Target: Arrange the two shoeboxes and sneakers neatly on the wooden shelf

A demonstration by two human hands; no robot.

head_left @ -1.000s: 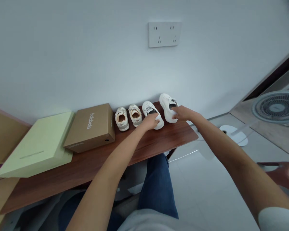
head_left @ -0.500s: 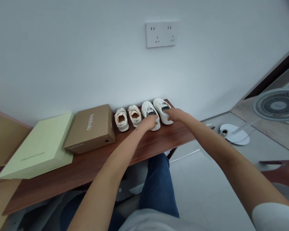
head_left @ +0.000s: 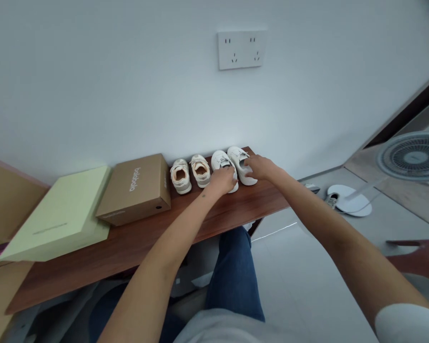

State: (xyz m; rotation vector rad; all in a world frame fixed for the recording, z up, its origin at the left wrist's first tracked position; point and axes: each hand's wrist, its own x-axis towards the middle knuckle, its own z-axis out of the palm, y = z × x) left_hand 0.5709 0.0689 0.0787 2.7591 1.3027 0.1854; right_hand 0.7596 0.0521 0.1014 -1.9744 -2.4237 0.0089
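A pair of white lace-up sneakers stands side by side at the right end of a brown wooden shelf point(head_left: 214, 212), toes toward the wall. My left hand point(head_left: 223, 180) is over the opening and heel of the left white sneaker point(head_left: 219, 157), covering much of it. Its fingers look loosely bent and apart, though partly hidden. At the heel opening of the right white sneaker point(head_left: 239, 153) is my right hand point(head_left: 259, 167), thumb and fingers parted. Just left of them sits a second pair, a cream sneaker point(head_left: 180, 186) and its mate point(head_left: 202, 181).
A brown shoebox point(head_left: 136, 186) and a pale green box point(head_left: 62, 205) lie further left on the shelf. On the wall is a socket plate point(head_left: 241, 50). To the right stand a white fan point(head_left: 414, 157) and a reddish stool point(head_left: 420, 259) on the floor.
Both hands have loosened and risen slightly at the white sneakers' heels, the fingers now further apart. The sneakers stay almost in the same place.
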